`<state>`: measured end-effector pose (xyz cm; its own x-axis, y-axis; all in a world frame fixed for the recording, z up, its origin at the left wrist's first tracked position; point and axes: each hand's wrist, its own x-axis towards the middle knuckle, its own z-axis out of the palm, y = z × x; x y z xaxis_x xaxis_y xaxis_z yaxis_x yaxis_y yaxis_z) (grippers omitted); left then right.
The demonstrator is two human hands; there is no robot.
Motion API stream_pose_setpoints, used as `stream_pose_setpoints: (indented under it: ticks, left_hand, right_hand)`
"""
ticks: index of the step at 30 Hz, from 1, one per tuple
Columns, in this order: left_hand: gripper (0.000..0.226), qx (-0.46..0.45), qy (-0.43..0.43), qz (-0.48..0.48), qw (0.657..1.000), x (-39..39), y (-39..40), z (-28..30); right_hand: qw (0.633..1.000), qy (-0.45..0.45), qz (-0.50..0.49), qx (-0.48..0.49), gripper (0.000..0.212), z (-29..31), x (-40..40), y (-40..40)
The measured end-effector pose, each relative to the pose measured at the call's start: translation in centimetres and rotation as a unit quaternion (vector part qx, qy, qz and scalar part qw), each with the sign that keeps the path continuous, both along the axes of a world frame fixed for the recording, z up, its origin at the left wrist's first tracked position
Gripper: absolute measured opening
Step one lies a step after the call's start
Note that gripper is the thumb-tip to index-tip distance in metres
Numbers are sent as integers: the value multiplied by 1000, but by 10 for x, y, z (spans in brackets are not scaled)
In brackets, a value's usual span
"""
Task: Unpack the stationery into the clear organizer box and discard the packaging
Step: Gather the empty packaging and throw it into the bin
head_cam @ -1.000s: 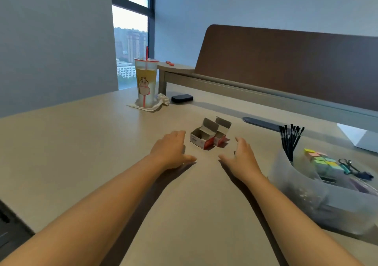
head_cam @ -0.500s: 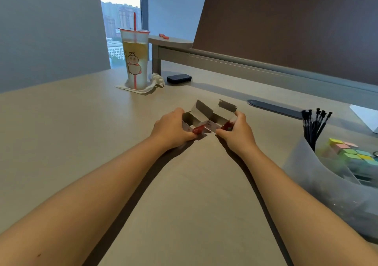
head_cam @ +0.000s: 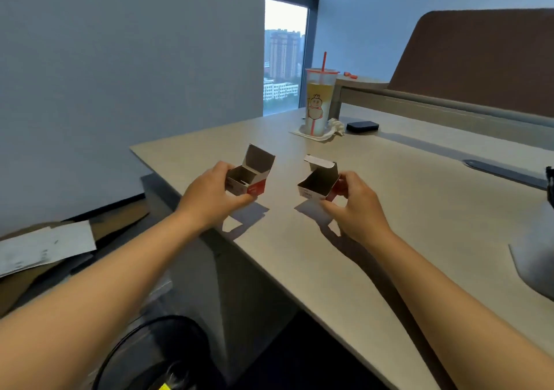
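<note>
Your left hand (head_cam: 209,193) has its fingers curled round 1 small open carton (head_cam: 248,176), your right hand (head_cam: 356,206) pinches a 2nd open carton (head_cam: 319,183) — both lifted just above the table (head_cam: 419,224), flaps up. The drink cup (head_cam: 318,101) stands well beyond them; the bin (head_cam: 150,356) sits below the left carton, beside the table.

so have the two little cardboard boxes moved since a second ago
Yes. They stood together on the desk; now the left hand holds one box and the right hand the other box, lifted apart, toward the desk's left edge.
</note>
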<state>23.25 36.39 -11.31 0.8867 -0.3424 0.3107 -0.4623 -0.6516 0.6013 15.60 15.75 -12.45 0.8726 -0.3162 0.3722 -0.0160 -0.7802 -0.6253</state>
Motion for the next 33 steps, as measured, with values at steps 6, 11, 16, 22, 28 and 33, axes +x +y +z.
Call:
stream_pose_setpoints:
  ticks: [6,11,16,22,28,33]
  left_hand:
    - [54,-22,-6,122,992,-41,137,-17]
    - [59,-22,53,199,978,-67,218,-72]
    - [62,-12,123,250,960,-72,245,-138]
    - [61,-1,207,251,946,-59,235,-211]
    - [64,-3,308,247,919,-39,218,-285]
    - [86,-21,363,259,895,-12,212,-327]
  right_hand:
    - [991,-14,133,-12,42,4,0,131]
    - [973,59,219,-36,44,-43,1,209]
    - [965,151,217,-2,38,-117,7,234]
    - [952,230,204,4,39,-188,30,233]
    - [932,311,181,24,40,-246,42,219]
    - [922,333,189,47,36,-278,51,216]
